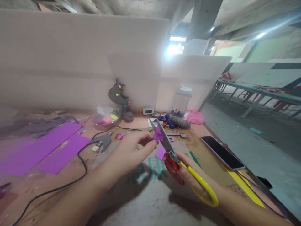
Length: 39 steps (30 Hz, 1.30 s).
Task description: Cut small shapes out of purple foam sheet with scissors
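Between thumb and fingers, my left hand (pixel 136 146) pinches a small piece of purple paper (pixel 158 133). My right hand (pixel 185 166) grips scissors (pixel 167 142) with one yellow and one red handle loop. Their blades are parted and point up and away, with the paper piece at or between them; I cannot tell whether they touch it. Below the scissors, another purple paper piece (pixel 161 153) lies on the cardboard (pixel 150 191) with green print. Small purple scraps (pixel 121 136) sit beyond my left wrist.
Purple sheets (pixel 51 144) and a black cable (pixel 82 166) lie at left. Farther back stand a bowl (pixel 107 117), a dark crescent ornament (pixel 118 95), a small clock (pixel 148 110) and a clear jar (pixel 182 102). Grey yarn (pixel 180 122), a blue glue gun (pixel 166 120) and a phone (pixel 222 153) are right.
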Tool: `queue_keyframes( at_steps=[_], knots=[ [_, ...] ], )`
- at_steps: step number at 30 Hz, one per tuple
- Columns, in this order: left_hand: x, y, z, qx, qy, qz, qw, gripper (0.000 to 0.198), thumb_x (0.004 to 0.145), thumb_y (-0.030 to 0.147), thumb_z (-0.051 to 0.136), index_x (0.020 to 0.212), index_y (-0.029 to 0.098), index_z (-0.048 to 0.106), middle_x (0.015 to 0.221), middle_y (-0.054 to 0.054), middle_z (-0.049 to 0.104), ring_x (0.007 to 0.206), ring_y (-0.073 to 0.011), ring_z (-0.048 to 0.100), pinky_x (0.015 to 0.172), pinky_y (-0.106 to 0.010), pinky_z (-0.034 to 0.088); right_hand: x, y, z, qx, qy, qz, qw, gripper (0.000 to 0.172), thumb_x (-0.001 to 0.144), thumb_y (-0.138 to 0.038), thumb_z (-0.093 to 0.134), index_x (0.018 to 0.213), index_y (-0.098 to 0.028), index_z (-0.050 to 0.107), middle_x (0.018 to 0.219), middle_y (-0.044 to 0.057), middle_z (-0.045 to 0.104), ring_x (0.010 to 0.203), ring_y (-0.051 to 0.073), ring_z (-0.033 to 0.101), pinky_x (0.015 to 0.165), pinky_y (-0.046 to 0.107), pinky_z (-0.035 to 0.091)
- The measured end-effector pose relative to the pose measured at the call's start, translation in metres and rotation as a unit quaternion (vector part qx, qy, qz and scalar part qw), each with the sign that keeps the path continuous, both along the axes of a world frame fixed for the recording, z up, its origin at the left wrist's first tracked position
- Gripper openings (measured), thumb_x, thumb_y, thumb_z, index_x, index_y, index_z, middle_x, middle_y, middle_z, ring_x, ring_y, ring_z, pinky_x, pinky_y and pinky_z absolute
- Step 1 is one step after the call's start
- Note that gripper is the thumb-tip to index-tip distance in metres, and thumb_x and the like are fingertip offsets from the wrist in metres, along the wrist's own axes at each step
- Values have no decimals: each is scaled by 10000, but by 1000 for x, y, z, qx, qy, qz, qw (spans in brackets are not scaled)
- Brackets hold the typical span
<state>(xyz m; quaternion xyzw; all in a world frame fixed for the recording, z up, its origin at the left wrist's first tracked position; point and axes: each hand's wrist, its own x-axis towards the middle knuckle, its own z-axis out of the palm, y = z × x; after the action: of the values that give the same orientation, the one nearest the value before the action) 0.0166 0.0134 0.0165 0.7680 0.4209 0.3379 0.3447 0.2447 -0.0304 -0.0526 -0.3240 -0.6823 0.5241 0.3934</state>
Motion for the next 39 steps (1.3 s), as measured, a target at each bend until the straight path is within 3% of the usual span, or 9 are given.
queue_keyframes(
  at_steps=[3, 6, 12, 20, 30, 35, 39],
  knots=[
    [0, 4, -5, 1, -43, -3, 999, 249, 944, 406, 548, 937, 217, 711, 897, -14, 741, 857, -188, 669, 702, -272, 492, -3, 0, 6, 1, -18, -8, 1000, 577, 892, -746, 521, 1124, -223, 589, 840, 21, 491, 654, 143, 401, 581, 271, 364],
    [0, 8, -10, 1, -72, 11, 997, 292, 955, 432, 553, 836, 200, 684, 833, -9, 715, 806, -170, 651, 697, -265, 485, -6, 0, 9, -13, -17, -14, 1000, 595, 862, -775, 534, 1088, -229, 606, 873, 33, 511, 683, 153, 421, 610, 282, 383],
    [3, 10, -13, -20, -74, -1, 997, 253, 928, 378, 591, 768, 190, 646, 755, 7, 677, 717, -151, 613, 636, -254, 458, -7, -2, -3, -46, 27, 2, 999, 591, 876, -743, 557, 1149, -220, 575, 775, -18, 425, 594, 117, 323, 514, 246, 301],
    [7, 12, -19, -52, -113, -24, 992, 276, 934, 392, 591, 753, 186, 619, 757, 13, 645, 734, -146, 594, 677, -262, 442, -10, -4, -12, -77, 57, 21, 995, 531, 922, -702, 525, 1170, -232, 527, 766, -36, 369, 587, 110, 288, 496, 237, 265],
    [8, 10, -18, -73, -119, -31, 990, 273, 935, 390, 589, 765, 179, 616, 757, 7, 625, 745, -154, 577, 704, -273, 433, -10, -7, -10, -63, 34, -32, 997, 530, 916, -700, 533, 1149, -224, 556, 760, -23, 398, 577, 114, 298, 466, 226, 283],
    [8, 10, -17, -74, -115, -29, 990, 277, 937, 396, 590, 770, 177, 624, 769, 7, 635, 762, -154, 586, 710, -268, 436, -10, -8, -1, -41, -15, -70, 997, 589, 876, -749, 544, 1094, -205, 601, 863, 35, 521, 635, 129, 405, 516, 234, 362],
    [7, 10, -16, -74, -112, -24, 991, 274, 933, 390, 595, 764, 176, 623, 769, 9, 642, 763, -151, 592, 718, -266, 435, -10, -8, -4, -58, -1, -68, 996, 610, 870, -756, 546, 1103, -194, 587, 802, 8, 482, 584, 106, 355, 460, 209, 296]
  ],
)
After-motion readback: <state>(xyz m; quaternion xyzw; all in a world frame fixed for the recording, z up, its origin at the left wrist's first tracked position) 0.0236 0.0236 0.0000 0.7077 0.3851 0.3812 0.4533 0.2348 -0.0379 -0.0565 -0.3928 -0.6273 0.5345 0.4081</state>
